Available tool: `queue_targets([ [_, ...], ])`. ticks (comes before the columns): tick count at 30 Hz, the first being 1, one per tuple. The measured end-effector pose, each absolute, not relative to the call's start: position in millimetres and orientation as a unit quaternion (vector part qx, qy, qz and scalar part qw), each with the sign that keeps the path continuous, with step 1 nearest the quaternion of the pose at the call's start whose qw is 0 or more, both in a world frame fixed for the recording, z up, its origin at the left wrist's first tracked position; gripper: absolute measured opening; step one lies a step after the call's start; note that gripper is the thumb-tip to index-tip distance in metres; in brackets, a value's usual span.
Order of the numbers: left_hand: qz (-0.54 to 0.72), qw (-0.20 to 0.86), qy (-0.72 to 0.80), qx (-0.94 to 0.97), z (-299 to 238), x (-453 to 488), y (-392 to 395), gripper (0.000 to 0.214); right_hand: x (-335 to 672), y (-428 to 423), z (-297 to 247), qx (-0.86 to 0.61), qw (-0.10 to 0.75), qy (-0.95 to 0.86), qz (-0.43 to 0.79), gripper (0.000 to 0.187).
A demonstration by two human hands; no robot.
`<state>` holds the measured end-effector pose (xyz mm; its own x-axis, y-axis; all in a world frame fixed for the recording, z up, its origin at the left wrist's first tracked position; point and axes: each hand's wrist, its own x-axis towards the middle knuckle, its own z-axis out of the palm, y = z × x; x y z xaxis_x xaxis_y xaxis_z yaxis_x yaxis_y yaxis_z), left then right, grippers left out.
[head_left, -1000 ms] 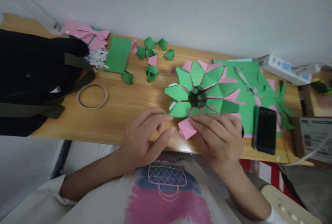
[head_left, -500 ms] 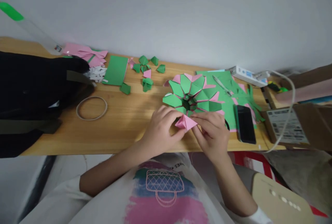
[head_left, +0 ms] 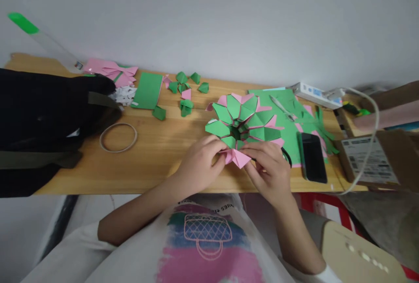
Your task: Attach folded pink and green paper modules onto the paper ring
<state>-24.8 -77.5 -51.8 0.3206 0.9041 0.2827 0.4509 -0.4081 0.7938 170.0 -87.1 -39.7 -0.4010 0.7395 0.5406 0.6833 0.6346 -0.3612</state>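
Note:
A ring-shaped paper flower (head_left: 247,112) of folded green and pink pieces lies near the table's front edge, with an open hole at its middle. Both hands pinch a pink folded paper piece (head_left: 237,158) at the flower's near side. My left hand (head_left: 203,160) is closed, its thumb and forefinger on the left end of that piece. From the right, my right hand (head_left: 270,167) is closed on the other end, fingers over the flower's near rim. Whether the pink piece is joined to the ring is hidden by the fingers. A black loop (head_left: 287,157) shows behind the right hand.
Several small green folded pieces (head_left: 181,86) lie at the back beside a green paper stack (head_left: 148,91). A tape ring (head_left: 118,137) and a black bag (head_left: 49,121) are at left. At right are green sheets (head_left: 284,99), a phone (head_left: 313,157), a power strip (head_left: 316,94) and a box (head_left: 376,158).
The pink piece has tilted and spread a little, its point now facing down towards me. My left fingers have shifted slightly left. The view has moved a little.

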Motion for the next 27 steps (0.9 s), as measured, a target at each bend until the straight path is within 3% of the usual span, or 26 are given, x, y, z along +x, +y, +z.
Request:
queue_targets([
  [15,0.331,0.309,0.365,0.813,-29.9,-41.7,-49.6,0.018,172.3,-83.6,-30.1,-0.363,0.342,-0.858,0.122,0.012],
  [27,0.331,0.261,0.348,0.838,-38.1,-40.9,-53.5,0.020,165.3,-86.8,-31.3,-0.410,0.320,-0.851,0.067,0.015],
])
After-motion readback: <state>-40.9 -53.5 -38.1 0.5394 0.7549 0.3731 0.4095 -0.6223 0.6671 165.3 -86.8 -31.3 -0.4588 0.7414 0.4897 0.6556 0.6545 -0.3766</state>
